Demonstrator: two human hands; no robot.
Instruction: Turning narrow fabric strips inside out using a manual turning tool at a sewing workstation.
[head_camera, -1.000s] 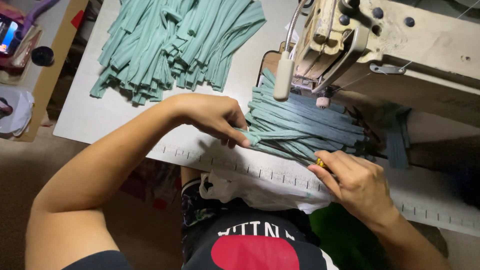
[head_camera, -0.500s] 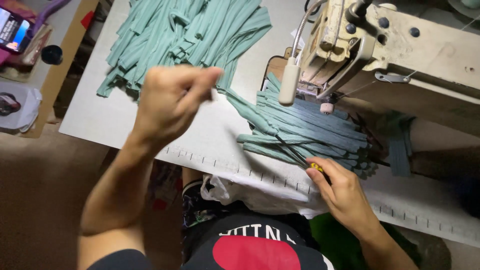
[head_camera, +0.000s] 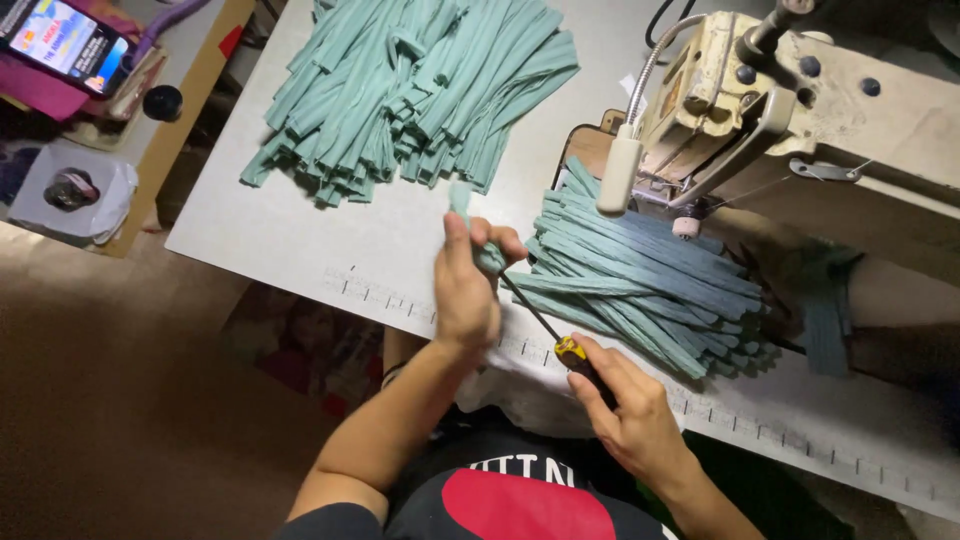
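My left hand (head_camera: 466, 285) is closed around one teal fabric strip (head_camera: 461, 200), held upright near the table's front edge. My right hand (head_camera: 625, 405) grips a thin metal rod tool with a yellow-and-black handle (head_camera: 572, 352). The rod's tip points up and left into the strip at my left fingers. Just right of both hands lies a heap of teal strips (head_camera: 640, 280) below the sewing machine (head_camera: 800, 110). A larger pile of teal strips (head_camera: 420, 90) lies farther back on the table.
The white table (head_camera: 330, 250) carries a printed ruler strip along its front edge. A gooseneck lamp (head_camera: 620, 175) hangs off the machine. At the far left stands a side table with a lit phone (head_camera: 65, 45) and a tape roll (head_camera: 72, 188).
My left hand lifted a strip off the near heap, swung it up and left, then brought it back to the rod tip. My right hand kept the tool and shifted slightly.
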